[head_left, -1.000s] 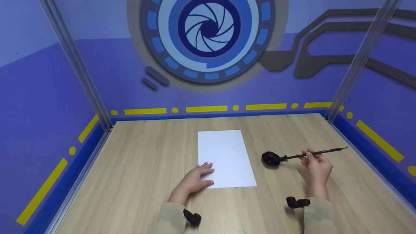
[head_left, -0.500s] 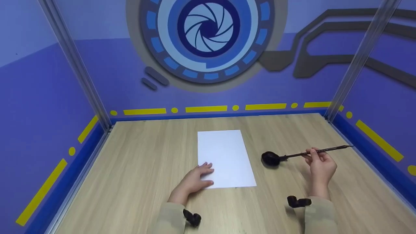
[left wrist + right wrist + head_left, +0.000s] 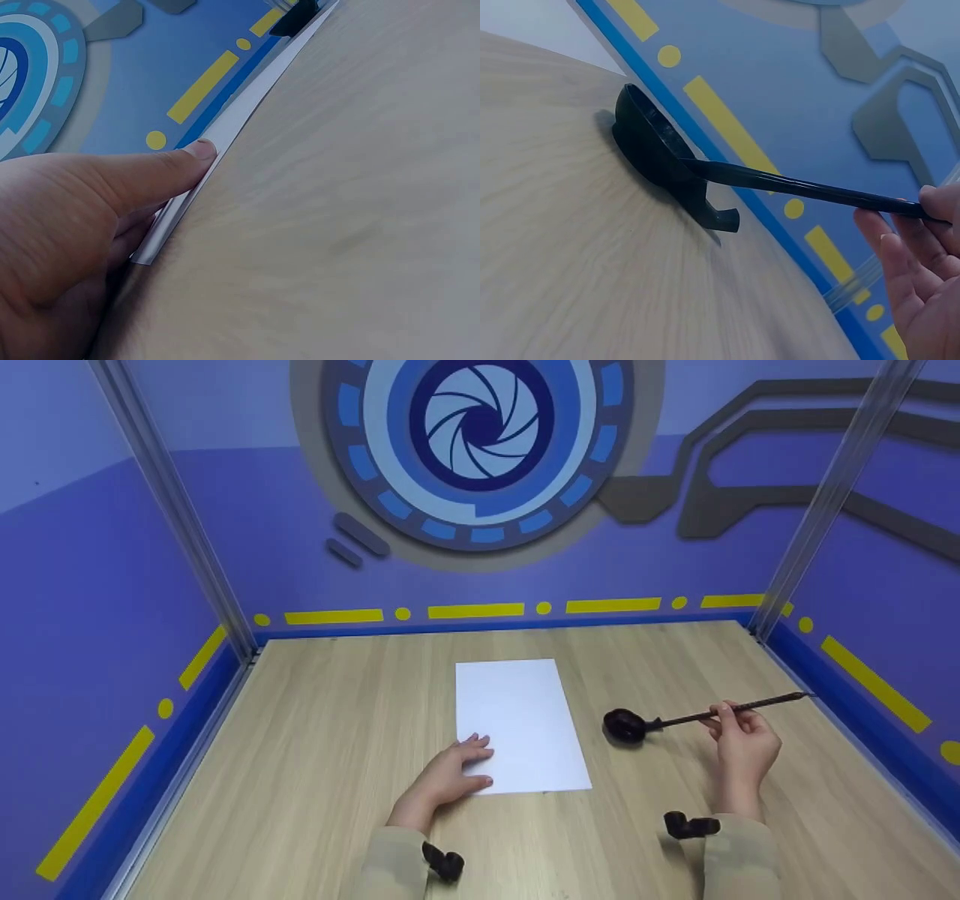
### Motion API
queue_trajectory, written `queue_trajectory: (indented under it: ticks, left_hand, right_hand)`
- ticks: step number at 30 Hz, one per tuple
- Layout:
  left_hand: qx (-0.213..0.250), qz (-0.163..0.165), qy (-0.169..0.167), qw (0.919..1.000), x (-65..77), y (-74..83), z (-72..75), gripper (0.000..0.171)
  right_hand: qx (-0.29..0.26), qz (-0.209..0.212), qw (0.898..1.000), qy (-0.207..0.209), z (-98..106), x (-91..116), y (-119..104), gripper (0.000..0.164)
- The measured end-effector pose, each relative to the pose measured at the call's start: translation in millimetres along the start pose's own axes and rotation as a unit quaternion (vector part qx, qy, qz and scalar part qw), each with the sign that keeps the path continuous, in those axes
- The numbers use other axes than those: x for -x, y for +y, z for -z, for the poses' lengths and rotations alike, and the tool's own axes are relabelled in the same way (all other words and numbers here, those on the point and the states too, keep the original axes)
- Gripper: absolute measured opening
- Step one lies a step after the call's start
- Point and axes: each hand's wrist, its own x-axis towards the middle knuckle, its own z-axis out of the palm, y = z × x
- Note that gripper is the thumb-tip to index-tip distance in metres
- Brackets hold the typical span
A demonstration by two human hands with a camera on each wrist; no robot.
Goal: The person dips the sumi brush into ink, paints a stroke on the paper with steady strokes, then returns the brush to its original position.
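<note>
On the wooden table lies a white sheet of paper (image 3: 517,712), its lower left part under my left hand (image 3: 448,774). The left fingers are spread on the sheet, and in the left wrist view the thumb (image 3: 161,176) lies flat along its near edge. Right of the paper stands a small black ink dish (image 3: 621,726) with a short spout-like stub. My right hand (image 3: 745,746) pinches the dark handle of a writing brush (image 3: 802,189) between thumb and fingertips. The brush slants up to the right, its lower end inside the dish, where the bristles are hidden.
The wooden table (image 3: 337,712) is walled at the back and sides by blue-purple panels (image 3: 247,532). Metal posts (image 3: 180,510) stand at the back corners. A black wrist mount (image 3: 444,862) sits on the left sleeve, another mount (image 3: 691,825) on the right.
My right hand has shifted slightly right with the brush, whose upper end has risen and moved right. The left hand, paper and ink dish have stayed put.
</note>
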Motion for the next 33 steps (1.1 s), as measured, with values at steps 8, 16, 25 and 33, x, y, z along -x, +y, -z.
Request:
queue_trajectory:
  ticks: [8, 16, 25, 33]
  left_hand:
    - [0.000, 0.002, 0.001, 1.0000, 0.3, 0.7, -0.4, 0.051]
    - [-0.003, 0.000, 0.002, 1.0000, 0.4, 1.1, -0.6, 0.052]
    - [0.008, 0.016, -0.002, 0.9998, 0.9, 1.5, 0.3, 0.052]
    - [0.008, 0.011, -0.002, 0.9999, 0.7, 0.7, 0.4, 0.052]
  right_hand:
    - [0.038, 0.007, 0.999, 0.014, 1, 1, -8, 0.019]
    - [0.081, 0.025, 0.996, 0.021, 1, 3, -13, 0.023]
    - [0.071, 0.072, 0.995, 0.017, 2, 2, -13, 0.022]
    - [0.086, 0.078, 0.993, 0.023, 1, 2, -14, 0.021]
